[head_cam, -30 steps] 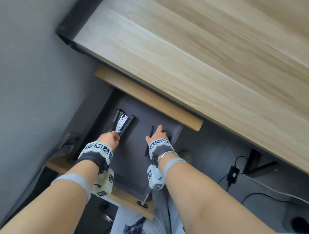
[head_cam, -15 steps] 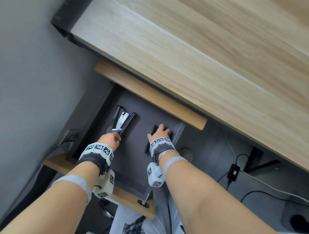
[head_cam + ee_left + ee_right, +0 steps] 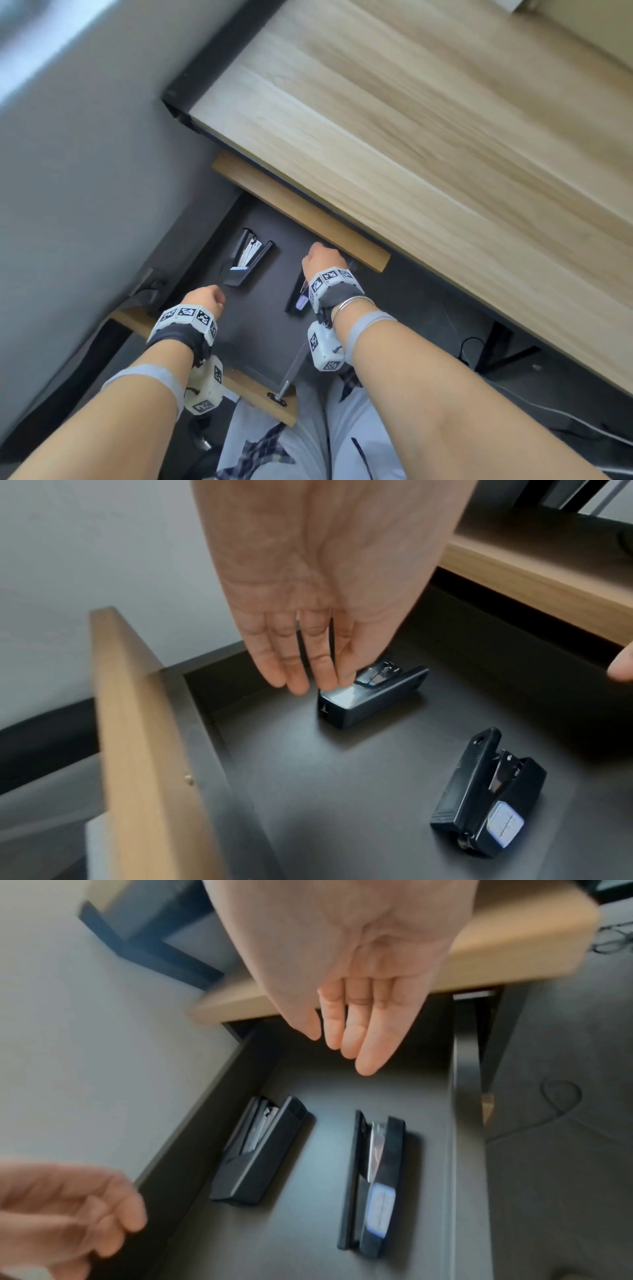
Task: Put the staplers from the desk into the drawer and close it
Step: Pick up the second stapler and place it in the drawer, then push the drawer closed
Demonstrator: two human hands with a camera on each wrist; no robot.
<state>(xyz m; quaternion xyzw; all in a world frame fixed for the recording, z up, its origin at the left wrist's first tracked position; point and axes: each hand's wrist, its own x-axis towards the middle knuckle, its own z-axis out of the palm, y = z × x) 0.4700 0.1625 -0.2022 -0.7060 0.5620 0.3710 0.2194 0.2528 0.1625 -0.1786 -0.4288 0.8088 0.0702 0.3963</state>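
Black staplers (image 3: 246, 262) side by side in open drawer (image 3: 260, 329), both hands (image 3: 205, 303) empty, fingers relaxed.

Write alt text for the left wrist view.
An open left hand, fingers straight, hangs above a black stapler lying in an open dark drawer. A second black stapler with a pale label lies nearer the camera, and the drawer's wooden front runs down the left side.

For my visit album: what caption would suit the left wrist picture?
Open left hand hovers above one black stapler, a second stapler beside it in the open drawer.
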